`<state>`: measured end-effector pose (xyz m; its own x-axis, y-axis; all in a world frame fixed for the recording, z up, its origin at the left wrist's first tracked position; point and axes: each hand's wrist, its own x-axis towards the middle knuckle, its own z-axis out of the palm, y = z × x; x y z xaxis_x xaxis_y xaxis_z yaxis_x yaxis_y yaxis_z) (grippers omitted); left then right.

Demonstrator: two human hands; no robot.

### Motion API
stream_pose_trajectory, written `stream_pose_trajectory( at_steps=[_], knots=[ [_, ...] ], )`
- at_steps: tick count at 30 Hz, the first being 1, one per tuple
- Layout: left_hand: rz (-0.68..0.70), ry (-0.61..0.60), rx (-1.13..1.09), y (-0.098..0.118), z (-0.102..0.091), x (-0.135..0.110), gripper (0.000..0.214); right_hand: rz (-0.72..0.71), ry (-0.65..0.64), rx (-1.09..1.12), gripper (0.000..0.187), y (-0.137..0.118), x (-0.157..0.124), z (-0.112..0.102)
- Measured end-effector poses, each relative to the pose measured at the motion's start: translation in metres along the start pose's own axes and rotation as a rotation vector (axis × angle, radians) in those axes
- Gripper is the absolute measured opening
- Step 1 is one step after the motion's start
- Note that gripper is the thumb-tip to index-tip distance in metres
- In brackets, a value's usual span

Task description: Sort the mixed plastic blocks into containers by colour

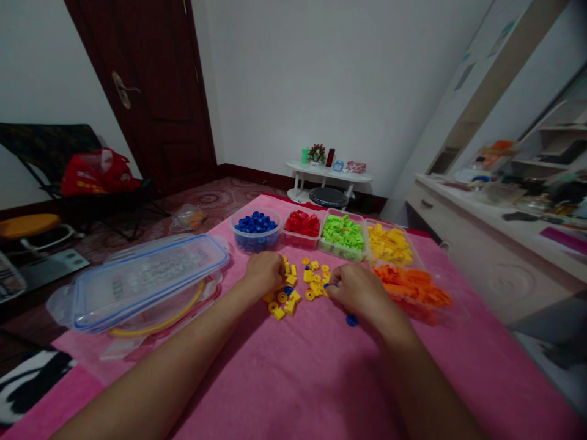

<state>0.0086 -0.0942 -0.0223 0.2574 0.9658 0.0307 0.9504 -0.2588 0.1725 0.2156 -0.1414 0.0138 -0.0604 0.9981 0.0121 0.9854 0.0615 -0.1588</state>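
My left hand (266, 272) is curled with its fingertips down at the left side of a loose group of yellow toy building pieces (290, 305). What it pinches, if anything, is hidden. My right hand (356, 286) has its fingers drawn together at the right side of a second group of yellow pieces (310, 294). Beside those fingertips shows a small blue piece (326, 286); whether they grip it I cannot make out. Among the left group lies a blue ring-shaped piece (288, 290). Another blue ring (351, 319) rests on the pink cloth just below my right hand.
Behind my hands stand tubs of blue (255, 246), red (301, 241), green (342, 249) and yellow pieces (389, 243). A tub of orange pieces (415, 293) is beside my right forearm. Stacked clear lids (151, 281) lie left on the pink cloth (293, 385).
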Motion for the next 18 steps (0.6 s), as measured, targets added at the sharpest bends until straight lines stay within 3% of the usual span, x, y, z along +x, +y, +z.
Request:
stream_pose_trajectory(
  at_steps=[2, 5, 8, 13, 16, 18],
  knots=[
    [0.015, 0.012, -0.024, -0.002, 0.000, 0.000, 0.019, -0.009, 0.019, 0.013, 0.011, 0.000, 0.000, -0.001],
    [0.047, 0.126, -0.186, -0.001, -0.005, 0.003, 0.017, -0.016, 0.054, 0.036, 0.012, 0.000, 0.001, -0.003],
    [0.079, 0.126, -0.656, 0.006, -0.009, 0.005, 0.015, -0.019, 0.125, 0.128, 0.015, -0.001, 0.002, -0.007],
    [-0.179, -0.349, -1.656, 0.022, -0.007, 0.000, 0.023, -0.108, 0.326, 0.404, 0.020, -0.010, -0.001, -0.009],
    [-0.260, -0.666, -1.927, 0.027, -0.003, -0.003, 0.040, -0.206, 0.344, 0.478, 0.020, -0.020, -0.004, -0.004],
    [-0.241, -0.801, -2.018, 0.028, 0.001, -0.003, 0.047, -0.249, 0.326, 0.511, 0.027, -0.027, -0.006, 0.000]
  ],
)
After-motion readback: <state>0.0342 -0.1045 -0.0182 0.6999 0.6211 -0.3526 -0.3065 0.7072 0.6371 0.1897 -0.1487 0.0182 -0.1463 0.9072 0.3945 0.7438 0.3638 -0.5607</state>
